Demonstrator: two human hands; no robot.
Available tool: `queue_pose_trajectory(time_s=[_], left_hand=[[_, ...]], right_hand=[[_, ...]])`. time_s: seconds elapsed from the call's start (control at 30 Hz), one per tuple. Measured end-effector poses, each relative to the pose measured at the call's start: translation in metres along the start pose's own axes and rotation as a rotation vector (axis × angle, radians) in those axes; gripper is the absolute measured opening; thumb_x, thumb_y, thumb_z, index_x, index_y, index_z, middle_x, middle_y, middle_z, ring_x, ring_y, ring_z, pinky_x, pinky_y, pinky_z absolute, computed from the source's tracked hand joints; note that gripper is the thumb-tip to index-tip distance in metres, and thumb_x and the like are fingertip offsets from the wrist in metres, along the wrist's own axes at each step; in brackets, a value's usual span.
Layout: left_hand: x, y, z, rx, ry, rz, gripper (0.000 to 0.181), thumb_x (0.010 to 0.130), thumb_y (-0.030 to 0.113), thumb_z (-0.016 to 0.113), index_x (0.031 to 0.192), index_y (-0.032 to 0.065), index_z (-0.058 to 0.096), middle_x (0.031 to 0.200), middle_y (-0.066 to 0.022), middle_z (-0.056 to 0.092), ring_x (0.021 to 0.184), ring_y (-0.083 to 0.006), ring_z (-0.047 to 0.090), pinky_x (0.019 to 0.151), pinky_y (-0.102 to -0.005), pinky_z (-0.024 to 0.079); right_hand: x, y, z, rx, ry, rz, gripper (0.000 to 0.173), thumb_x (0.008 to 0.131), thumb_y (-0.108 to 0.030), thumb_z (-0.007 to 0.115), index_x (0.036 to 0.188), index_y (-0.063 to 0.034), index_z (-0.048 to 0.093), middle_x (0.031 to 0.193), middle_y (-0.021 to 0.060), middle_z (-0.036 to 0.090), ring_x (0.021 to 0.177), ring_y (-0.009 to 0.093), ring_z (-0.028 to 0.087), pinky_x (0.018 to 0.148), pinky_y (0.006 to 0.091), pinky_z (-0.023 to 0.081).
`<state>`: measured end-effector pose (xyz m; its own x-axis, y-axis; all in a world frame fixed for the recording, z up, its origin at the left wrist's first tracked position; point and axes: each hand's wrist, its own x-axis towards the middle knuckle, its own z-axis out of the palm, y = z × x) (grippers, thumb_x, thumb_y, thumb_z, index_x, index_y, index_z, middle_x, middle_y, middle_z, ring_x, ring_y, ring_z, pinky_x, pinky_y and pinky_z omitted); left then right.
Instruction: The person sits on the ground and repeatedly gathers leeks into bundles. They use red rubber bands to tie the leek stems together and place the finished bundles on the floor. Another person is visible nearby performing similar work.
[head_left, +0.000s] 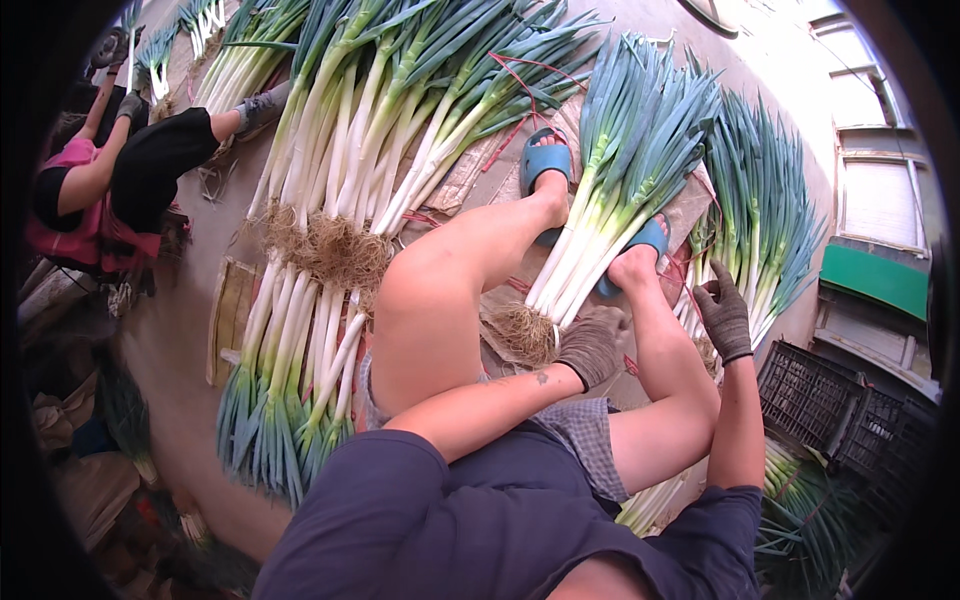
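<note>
A bunch of long green onions (585, 247) lies between my feet, leaves pointing away and shaggy roots towards me. A narrow white band (556, 337) shows beside its roots. My left hand (598, 346), in a grey-brown knit glove, is curled just right of those roots; what its fingers enclose is hidden. Raised by my right shin, my gloved right hand (724, 313) has its fingers apart and nothing visible in its palm. Red string (679, 274) runs close to its fingertips. Behind that hand lies another onion bunch (757, 202).
A large onion pile (360, 142) lies left of my legs, with more onions (281, 367) laid the opposite way below it. Black plastic crates (806, 394) stand at the right. Another person (112, 172) works at the upper left. Flattened sacking (465, 176) covers part of the floor.
</note>
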<state>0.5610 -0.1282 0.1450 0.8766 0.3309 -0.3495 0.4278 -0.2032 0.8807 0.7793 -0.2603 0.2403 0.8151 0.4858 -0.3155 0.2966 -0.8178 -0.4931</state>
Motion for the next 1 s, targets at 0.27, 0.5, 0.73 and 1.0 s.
queue_pose_trajectory(time_s=[0.27, 0.5, 0.73, 1.0], left_hand=[[0.016, 0.066, -0.298, -0.5, 0.5, 0.111, 0.014, 0.096, 0.01, 0.062, 0.104, 0.0002, 0.069, 0.093, -0.0058, 0.07, 0.087, -0.0136, 0.065, 0.079, -0.0257, 0.052], [0.074, -0.196, -0.296, 0.573, 0.452, -0.313, 0.044, 0.089, 0.025, 0.065, 0.126, 0.0029, 0.058, 0.122, -0.0238, 0.062, 0.11, -0.0373, 0.062, 0.096, -0.0494, 0.048], [0.132, -0.215, -0.252, 0.974, 0.526, -0.428, 0.063, 0.087, 0.019, 0.062, 0.142, 0.0047, 0.036, 0.134, -0.0217, 0.049, 0.124, -0.0376, 0.05, 0.102, -0.0469, 0.044], [0.164, -0.208, -0.284, 0.903, 0.263, -0.62, 0.046, 0.083, 0.022, 0.066, 0.126, 0.0072, 0.061, 0.123, -0.0231, 0.061, 0.114, -0.0383, 0.061, 0.096, -0.0466, 0.051]], right_hand=[[-0.038, 0.005, 0.016, 0.019, -0.181, 0.09, 0.06, 0.089, -0.01, 0.07, 0.143, -0.0018, 0.046, 0.088, 0.0042, 0.06, 0.079, 0.012, 0.056, 0.077, 0.0267, 0.049], [-0.021, -0.013, 0.017, 0.081, -0.237, 0.013, 0.063, 0.086, -0.013, 0.071, 0.143, -0.0067, 0.047, 0.09, 0.0103, 0.066, 0.079, 0.018, 0.064, 0.077, 0.033, 0.053], [-0.023, -0.005, 0.015, 0.075, -0.269, 0.085, 0.061, 0.086, -0.012, 0.071, 0.143, -0.0047, 0.048, 0.089, 0.0079, 0.066, 0.075, 0.014, 0.063, 0.074, 0.0305, 0.053], [-0.015, 0.005, 0.012, 0.101, -0.279, 0.125, 0.061, 0.086, -0.01, 0.071, 0.142, -0.0032, 0.048, 0.089, 0.007, 0.065, 0.075, 0.013, 0.061, 0.073, 0.0295, 0.052]])
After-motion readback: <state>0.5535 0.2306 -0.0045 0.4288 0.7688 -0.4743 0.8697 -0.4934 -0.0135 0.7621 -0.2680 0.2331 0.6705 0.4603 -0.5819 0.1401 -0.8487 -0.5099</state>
